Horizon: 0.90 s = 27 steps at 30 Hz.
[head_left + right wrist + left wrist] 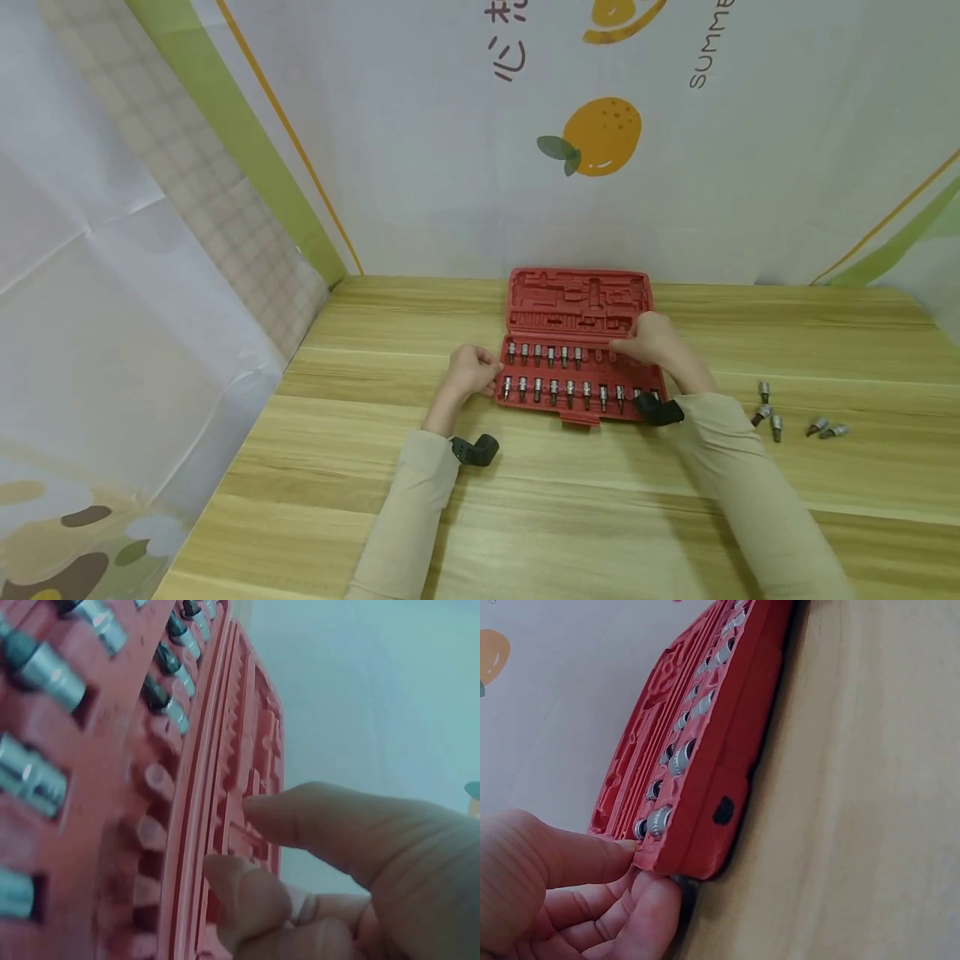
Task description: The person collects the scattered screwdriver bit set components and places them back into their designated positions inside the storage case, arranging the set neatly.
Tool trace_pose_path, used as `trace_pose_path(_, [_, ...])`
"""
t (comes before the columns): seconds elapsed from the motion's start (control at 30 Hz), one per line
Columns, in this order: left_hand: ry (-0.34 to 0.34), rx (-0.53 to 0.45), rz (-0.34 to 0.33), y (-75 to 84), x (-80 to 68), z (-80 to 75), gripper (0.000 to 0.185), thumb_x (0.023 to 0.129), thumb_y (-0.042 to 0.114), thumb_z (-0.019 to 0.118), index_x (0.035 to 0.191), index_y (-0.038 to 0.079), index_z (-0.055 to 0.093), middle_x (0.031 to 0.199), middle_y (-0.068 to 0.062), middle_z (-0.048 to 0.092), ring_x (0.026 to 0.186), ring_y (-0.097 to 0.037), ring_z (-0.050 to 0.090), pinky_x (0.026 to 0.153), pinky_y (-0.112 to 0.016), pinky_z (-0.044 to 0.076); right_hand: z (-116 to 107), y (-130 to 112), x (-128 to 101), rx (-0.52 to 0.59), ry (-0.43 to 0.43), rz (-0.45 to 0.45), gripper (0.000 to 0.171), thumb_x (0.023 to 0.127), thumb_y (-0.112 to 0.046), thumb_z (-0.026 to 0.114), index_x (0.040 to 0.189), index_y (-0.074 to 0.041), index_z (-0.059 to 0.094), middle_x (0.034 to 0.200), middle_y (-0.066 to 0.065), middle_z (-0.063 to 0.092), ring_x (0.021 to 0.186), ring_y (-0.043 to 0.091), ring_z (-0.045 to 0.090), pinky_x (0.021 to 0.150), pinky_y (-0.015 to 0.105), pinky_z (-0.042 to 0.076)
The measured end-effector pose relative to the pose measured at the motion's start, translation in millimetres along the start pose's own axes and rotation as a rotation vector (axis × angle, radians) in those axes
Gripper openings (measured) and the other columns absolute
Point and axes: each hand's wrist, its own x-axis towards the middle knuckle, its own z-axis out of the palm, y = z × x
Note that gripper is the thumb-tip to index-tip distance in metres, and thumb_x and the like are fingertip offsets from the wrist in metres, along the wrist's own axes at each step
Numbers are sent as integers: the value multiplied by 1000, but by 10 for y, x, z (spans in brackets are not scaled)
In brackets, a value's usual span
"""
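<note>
A red plastic bit-socket case (592, 372) lies unfolded on the table, lid toward the wall. Silver bit sockets (551, 358) with dark tips fill the left part of its upper row, and more bit sockets (570, 395) stand along the lower row. My left hand (577, 889) pinches the case's left corner, thumb on top and fingers beneath. Above the upper row's vacant slots at the right is my right hand (352, 870), its thumb and index finger apart. A small greyish patch behind those fingers is too blurred to identify.
Several loose bit sockets (777, 428) lie on the wooden table (540, 517) to the right of the case. A printed cloth (435, 183) hangs behind the table. Each wrist carries a black camera (476, 451).
</note>
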Motion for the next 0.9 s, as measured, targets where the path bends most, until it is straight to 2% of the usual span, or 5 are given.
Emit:
trace_pose_path(0.03, [1,-1,-1,4,1,-1,11,90,3,60,91,-8,64,71,-11,63,52,-13,57,52,-25,56,-14,24,-11,4,-1,5,50,90,-24,62,44,-13,47,39,-5,40,37,6,30,42,20,28])
trace_pose_path(0.23, [5,3,-7,19,-1,-5,12,91,4,59,92,-7,64,71,-11,62,52,-12,57,52,-25,56,-91,152,-108,8,-14,5,49,91,-22,59,46,-13,44,41,-6,37,39,6,32,44,21,30])
trace_pose_path(0.5, [7,9,0,18,-16,-14,12,91,4,60,93,-8,64,72,-12,63,53,-13,57,52,-25,57,-152,313,-218,18,-20,-16,44,90,-19,58,48,-7,53,44,0,50,41,8,37,47,23,35])
trace_pose_path(0.7, [9,13,9,8,-19,-15,13,91,5,60,93,-8,64,73,-12,63,53,-13,58,52,-25,56,-227,442,-298,33,-24,-3,36,91,-19,56,65,4,66,51,5,58,44,9,39,48,25,36])
trace_pose_path(0.9, [14,11,4,-2,-13,-7,12,90,4,61,91,-7,64,69,-11,63,51,-12,57,51,-25,56,-311,587,-379,50,-29,14,35,92,-20,55,75,8,67,53,3,58,51,13,45,51,27,40])
